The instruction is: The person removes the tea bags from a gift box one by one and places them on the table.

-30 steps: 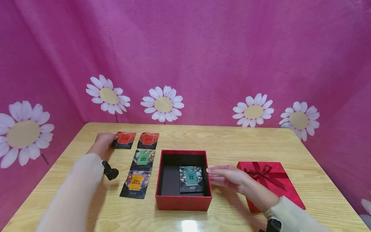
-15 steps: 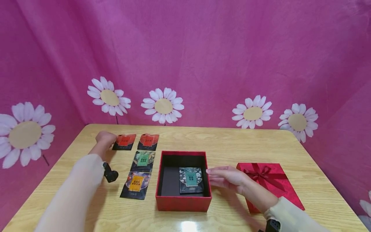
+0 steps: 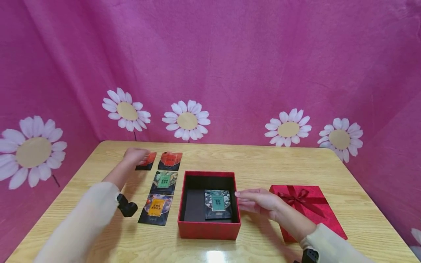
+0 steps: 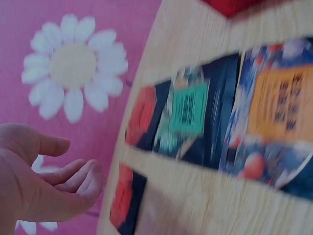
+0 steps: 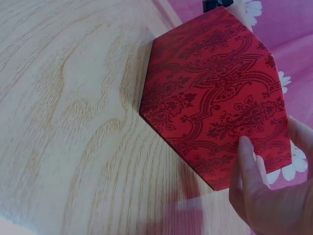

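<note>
My left hand (image 3: 135, 156) hovers over the left red-labelled sachet (image 3: 149, 163), hiding part of it. In the left wrist view the hand's fingers (image 4: 78, 183) are loosely bent, with nothing between them and the thumb. A second red-labelled sachet (image 3: 170, 160), a green-labelled sachet (image 3: 164, 182) and an orange-labelled sachet (image 3: 155, 209) lie in a column to its right. Inside the lidless red box (image 3: 208, 231) a teal-labelled sachet (image 3: 218, 204) lies flat on the right side. With extended fingers, my right hand (image 3: 258, 199) touches the patterned right wall of this box.
A red box lid (image 3: 317, 212) with a ribbon bow lies right of the box, partly behind my right forearm. The wooden table (image 3: 256, 160) ends at a pink curtain (image 3: 230, 73) with printed daisies.
My left hand has moved from the left edge of the left red-labelled sachet to above it, further right. The sachets stay in place on the table. The right hand keeps touching the box.
</note>
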The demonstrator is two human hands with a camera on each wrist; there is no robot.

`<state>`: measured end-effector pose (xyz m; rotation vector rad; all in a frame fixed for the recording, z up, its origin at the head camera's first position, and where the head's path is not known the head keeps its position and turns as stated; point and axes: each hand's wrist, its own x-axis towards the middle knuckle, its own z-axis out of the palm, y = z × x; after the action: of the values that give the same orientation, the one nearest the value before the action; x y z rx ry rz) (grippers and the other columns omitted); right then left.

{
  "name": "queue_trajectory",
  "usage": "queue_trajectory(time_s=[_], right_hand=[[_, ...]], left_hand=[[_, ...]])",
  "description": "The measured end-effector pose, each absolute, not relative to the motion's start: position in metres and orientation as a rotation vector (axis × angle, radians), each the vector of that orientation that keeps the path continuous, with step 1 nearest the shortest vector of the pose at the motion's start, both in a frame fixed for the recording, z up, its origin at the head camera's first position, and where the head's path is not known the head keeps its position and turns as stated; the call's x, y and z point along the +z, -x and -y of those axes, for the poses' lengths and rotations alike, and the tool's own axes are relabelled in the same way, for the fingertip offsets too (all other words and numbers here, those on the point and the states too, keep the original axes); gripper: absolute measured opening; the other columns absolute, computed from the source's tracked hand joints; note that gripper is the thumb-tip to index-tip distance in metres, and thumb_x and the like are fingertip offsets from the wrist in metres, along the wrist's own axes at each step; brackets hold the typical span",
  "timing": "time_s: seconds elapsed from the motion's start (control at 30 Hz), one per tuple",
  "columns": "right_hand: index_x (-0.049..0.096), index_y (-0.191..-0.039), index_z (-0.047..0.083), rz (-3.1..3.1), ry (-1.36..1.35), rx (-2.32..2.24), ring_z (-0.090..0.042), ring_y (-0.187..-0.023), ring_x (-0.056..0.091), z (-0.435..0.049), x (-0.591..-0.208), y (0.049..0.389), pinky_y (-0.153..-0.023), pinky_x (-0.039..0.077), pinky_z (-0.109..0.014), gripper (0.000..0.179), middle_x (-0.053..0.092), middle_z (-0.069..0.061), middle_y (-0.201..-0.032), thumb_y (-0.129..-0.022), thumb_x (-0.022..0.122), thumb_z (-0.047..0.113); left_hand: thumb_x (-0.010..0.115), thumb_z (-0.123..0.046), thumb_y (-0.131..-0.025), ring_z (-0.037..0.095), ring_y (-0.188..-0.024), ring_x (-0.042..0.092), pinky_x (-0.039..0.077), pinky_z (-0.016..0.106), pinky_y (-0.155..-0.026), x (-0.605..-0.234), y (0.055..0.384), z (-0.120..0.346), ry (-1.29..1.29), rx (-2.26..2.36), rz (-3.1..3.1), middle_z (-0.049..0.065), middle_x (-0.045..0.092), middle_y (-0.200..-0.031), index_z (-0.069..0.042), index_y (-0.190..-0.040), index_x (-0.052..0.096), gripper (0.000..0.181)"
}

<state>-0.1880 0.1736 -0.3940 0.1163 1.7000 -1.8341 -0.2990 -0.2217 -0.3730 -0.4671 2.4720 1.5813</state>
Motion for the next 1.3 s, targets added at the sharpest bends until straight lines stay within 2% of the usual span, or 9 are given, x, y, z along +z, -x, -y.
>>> queue_trajectory(time_s=[0.23, 0.57, 0.8, 1.03, 1.3], right_hand=[[0.035, -0.139, -0.016, -1.706, -0.135, -1.828, -0.012, -0.092, 0.071, -0.174, -0.394, 0.188, -0.09, 0.056, -0.03, 0.069, 0.072, -0.01, -0.111, -0.091, 0.065, 0.024], [0.034, -0.139, -0.016, -1.698, -0.134, -1.841, -0.013, -0.093, 0.071, -0.174, -0.393, 0.189, -0.089, 0.057, -0.03, 0.067, 0.071, -0.009, -0.11, -0.092, 0.064, 0.022], [0.035, -0.139, -0.016, -1.707, -0.15, -1.832, -0.013, -0.092, 0.071, -0.173, -0.394, 0.189, -0.089, 0.057, -0.03, 0.066, 0.071, -0.011, -0.112, -0.092, 0.064, 0.022], [0.036, -0.137, -0.017, -1.689, -0.115, -1.846, -0.013, -0.092, 0.071, -0.174, -0.396, 0.189, -0.088, 0.057, -0.03, 0.067, 0.072, -0.007, -0.107, -0.091, 0.066, 0.022], [0.038, -0.138, -0.015, -1.685, -0.149, -1.842, -0.015, -0.094, 0.072, -0.174, -0.394, 0.189, -0.09, 0.056, -0.031, 0.063, 0.071, -0.011, -0.112, -0.093, 0.063, 0.021]], left_hand=[[0.041, -0.015, -0.101, 0.035, -0.136, 0.044, 0.039, 0.039, -0.113, -0.362, 0.285, 0.189, 0.295, 1.692, -2.33, 0.028, 0.042, -0.145, 0.011, -0.143, 0.034, 0.049], [0.045, -0.018, -0.101, 0.036, -0.134, 0.046, 0.039, 0.043, -0.113, -0.349, 0.264, 0.15, 0.066, 1.685, -2.224, 0.026, 0.046, -0.144, 0.008, -0.141, 0.039, 0.047], [0.05, -0.021, -0.1, 0.034, -0.13, 0.052, 0.042, 0.042, -0.11, -0.343, 0.254, 0.129, 0.026, 1.679, -2.185, 0.022, 0.053, -0.139, 0.004, -0.138, 0.045, 0.046], [0.053, -0.022, -0.098, 0.031, -0.122, 0.059, 0.047, 0.038, -0.106, -0.334, 0.246, 0.113, -0.015, 1.655, -2.156, 0.019, 0.06, -0.132, 0.002, -0.133, 0.052, 0.042], [0.053, -0.019, -0.098, 0.026, -0.111, 0.066, 0.052, 0.036, -0.099, -0.332, 0.231, 0.091, -0.047, 1.572, -2.109, 0.019, 0.066, -0.123, 0.003, -0.125, 0.058, 0.036]])
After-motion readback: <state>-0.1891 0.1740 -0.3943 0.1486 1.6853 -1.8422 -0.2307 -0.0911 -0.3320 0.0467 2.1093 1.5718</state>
